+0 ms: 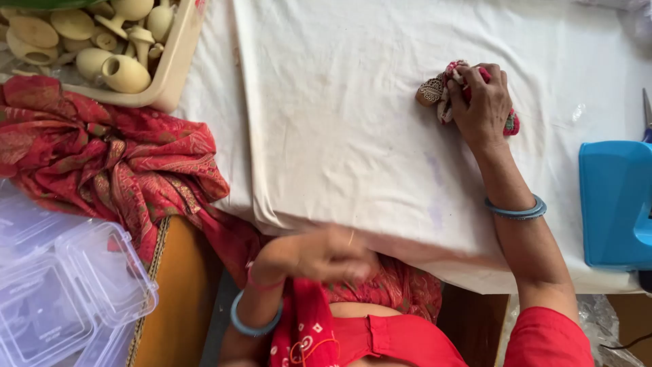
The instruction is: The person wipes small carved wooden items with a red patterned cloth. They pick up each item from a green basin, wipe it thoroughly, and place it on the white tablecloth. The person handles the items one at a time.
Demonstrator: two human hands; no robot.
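My right hand (482, 102) rests on the white cloth-covered table (326, 122), closed over a small doll-like figure wrapped in red patterned fabric (441, 92), whose brown decorated end sticks out to the left. A blue bangle (519, 211) sits on that forearm. My left hand (319, 255) is blurred at the table's near edge, fingers curled, just above a piece of red dotted cloth (305, 326) at my lap; whether it grips the cloth is unclear.
A cream tray (178, 54) of several unpainted wooden pieces stands at the far left. Red patterned fabric (115, 163) is bunched below it. Clear plastic boxes (61, 292) lie at the lower left. A blue box-shaped object (614, 204) sits at the right edge.
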